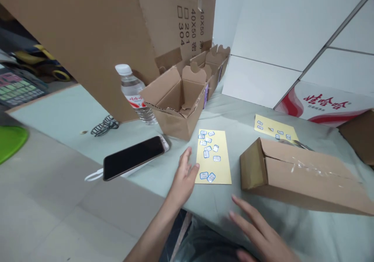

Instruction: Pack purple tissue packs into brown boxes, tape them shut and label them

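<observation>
L hand (184, 176) by yellow sticker sheet (213, 157), R hand (260, 231) nr carton (300, 176)

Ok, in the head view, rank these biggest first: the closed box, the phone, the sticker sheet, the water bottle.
1. The closed box
2. The sticker sheet
3. The phone and the water bottle look alike; the bottle is partly hidden, so unranked.

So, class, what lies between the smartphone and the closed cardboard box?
In the head view, the left hand and a yellow sheet of blue-edged labels lie there.
</observation>
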Demonstrator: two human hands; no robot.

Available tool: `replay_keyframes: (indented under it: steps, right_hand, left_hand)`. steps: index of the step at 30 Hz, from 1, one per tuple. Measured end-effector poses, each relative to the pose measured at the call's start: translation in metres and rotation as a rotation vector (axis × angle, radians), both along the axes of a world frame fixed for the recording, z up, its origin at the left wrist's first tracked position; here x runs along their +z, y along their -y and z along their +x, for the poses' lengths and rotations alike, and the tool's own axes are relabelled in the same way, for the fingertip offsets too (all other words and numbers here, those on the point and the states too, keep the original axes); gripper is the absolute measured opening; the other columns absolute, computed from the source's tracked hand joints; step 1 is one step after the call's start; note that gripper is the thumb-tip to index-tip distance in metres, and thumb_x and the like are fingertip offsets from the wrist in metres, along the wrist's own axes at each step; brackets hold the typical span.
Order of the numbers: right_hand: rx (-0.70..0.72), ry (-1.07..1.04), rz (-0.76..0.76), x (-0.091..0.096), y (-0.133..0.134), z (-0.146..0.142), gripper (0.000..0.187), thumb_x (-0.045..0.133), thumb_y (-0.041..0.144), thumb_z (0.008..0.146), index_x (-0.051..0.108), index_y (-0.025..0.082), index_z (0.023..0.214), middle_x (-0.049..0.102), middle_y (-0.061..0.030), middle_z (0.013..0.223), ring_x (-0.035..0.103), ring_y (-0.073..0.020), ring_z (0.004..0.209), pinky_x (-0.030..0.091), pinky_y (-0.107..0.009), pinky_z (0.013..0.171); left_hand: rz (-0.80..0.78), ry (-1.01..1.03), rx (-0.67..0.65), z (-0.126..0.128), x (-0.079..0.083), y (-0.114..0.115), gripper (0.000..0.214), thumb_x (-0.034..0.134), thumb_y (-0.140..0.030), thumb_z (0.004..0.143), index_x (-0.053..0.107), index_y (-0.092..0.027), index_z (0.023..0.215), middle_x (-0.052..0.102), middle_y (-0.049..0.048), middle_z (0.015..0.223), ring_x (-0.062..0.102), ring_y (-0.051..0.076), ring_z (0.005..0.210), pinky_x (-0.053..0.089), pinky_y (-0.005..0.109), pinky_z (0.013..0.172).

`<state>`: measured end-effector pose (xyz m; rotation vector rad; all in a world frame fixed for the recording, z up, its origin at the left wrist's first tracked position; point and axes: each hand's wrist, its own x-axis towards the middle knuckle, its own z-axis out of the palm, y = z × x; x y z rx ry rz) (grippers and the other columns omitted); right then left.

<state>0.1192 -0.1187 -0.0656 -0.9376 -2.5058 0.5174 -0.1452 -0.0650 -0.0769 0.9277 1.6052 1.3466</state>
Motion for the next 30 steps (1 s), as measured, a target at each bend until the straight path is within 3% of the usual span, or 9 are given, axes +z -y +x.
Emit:
replay_keyframes:
  steps: [2,5,9,11,14,16,20,24,30]
  right_hand:
    - [-0.035,0.06,0.122,-0.016,-0.014,-0.035,0.062,0.048,0.021,0.094,0.03,0.024,0.154,0.039,-0.0159,0.154,0.041,-0.0309,0.14,0.053,-0.044,0.1]
    - [-0.14,0.125,0.174,-0.034,-0.032,-0.061,0.072,0.055,0.024,0.092,0.022,0.015,0.155,0.039,-0.0236,0.152,0.037,-0.0384,0.14,0.048,-0.057,0.102]
    - [-0.142,0.107,0.118,-0.048,-0.036,-0.059,0.07,0.058,0.022,0.09,0.029,0.015,0.153,0.036,-0.0221,0.154,0.035,-0.0377,0.142,0.047,-0.056,0.105]
    - [-0.121,0.089,0.089,-0.049,-0.036,-0.054,0.068,0.056,0.022,0.091,0.029,0.016,0.153,0.035,-0.019,0.155,0.035,-0.0343,0.143,0.047,-0.05,0.106]
    - [-0.109,0.043,0.062,-0.046,-0.038,-0.048,0.064,0.054,0.022,0.093,0.03,0.017,0.152,0.04,-0.0159,0.153,0.037,-0.0298,0.142,0.048,-0.044,0.107]
    - [-0.136,-0.014,0.037,-0.041,-0.041,-0.047,0.059,0.052,0.023,0.095,0.032,0.019,0.15,0.044,-0.0142,0.151,0.042,-0.0261,0.139,0.049,-0.038,0.106]
    - [-0.23,-0.185,0.045,-0.026,-0.051,-0.059,0.047,0.048,0.019,0.096,0.04,0.021,0.143,0.051,-0.0137,0.141,0.054,-0.0218,0.129,0.053,-0.032,0.1]
    - [-0.309,-0.319,0.138,-0.005,-0.064,-0.084,0.041,0.047,0.018,0.096,0.048,0.019,0.137,0.06,-0.0135,0.112,0.066,-0.0217,0.103,0.059,-0.032,0.083]
    - [-0.358,-0.345,0.233,0.01,-0.069,-0.106,0.031,0.047,0.02,0.097,0.06,0.018,0.125,0.057,-0.0103,0.096,0.065,-0.0207,0.084,0.059,-0.031,0.066]
  left_hand:
    - [-0.027,0.049,-0.002,-0.007,0.005,-0.005,0.062,0.048,-0.025,0.088,0.032,-0.014,0.147,0.032,0.0179,0.158,0.028,0.026,0.148,0.033,0.045,0.117]
    - [-0.065,0.146,-0.013,-0.015,0.008,-0.01,0.061,0.049,-0.023,0.086,0.035,-0.015,0.145,0.033,0.0177,0.157,0.033,0.026,0.146,0.045,0.038,0.108]
    - [-0.09,0.24,-0.029,-0.015,0.009,-0.023,0.065,0.055,-0.026,0.084,0.036,-0.015,0.145,0.032,0.0195,0.158,0.045,0.026,0.139,0.054,0.032,0.093]
    - [-0.097,0.271,-0.074,-0.012,0.007,-0.034,0.07,0.063,-0.03,0.079,0.041,-0.012,0.143,0.042,0.0226,0.151,0.056,0.029,0.128,0.056,0.034,0.086]
    - [-0.122,0.303,-0.193,-0.004,0.005,-0.048,0.063,0.076,-0.038,0.067,0.063,-0.007,0.119,0.071,0.0214,0.117,0.07,0.033,0.1,0.057,0.037,0.074]
    - [-0.132,0.305,-0.242,-0.002,0.004,-0.049,0.054,0.079,-0.043,0.063,0.07,-0.007,0.103,0.076,0.0169,0.099,0.072,0.032,0.089,0.057,0.036,0.069]
    - [-0.136,0.292,-0.274,-0.009,0.013,-0.028,0.051,0.077,-0.047,0.066,0.069,-0.011,0.101,0.077,0.0116,0.091,0.073,0.03,0.083,0.055,0.033,0.064]
    - [-0.159,0.301,-0.285,-0.019,0.03,0.005,0.046,0.079,-0.045,0.068,0.068,-0.013,0.1,0.077,0.0084,0.086,0.073,0.028,0.079,0.055,0.031,0.063]
    - [-0.146,0.292,-0.301,-0.017,0.044,0.027,0.043,0.077,-0.048,0.072,0.069,-0.016,0.099,0.076,0.0068,0.086,0.071,0.025,0.077,0.056,0.031,0.066]
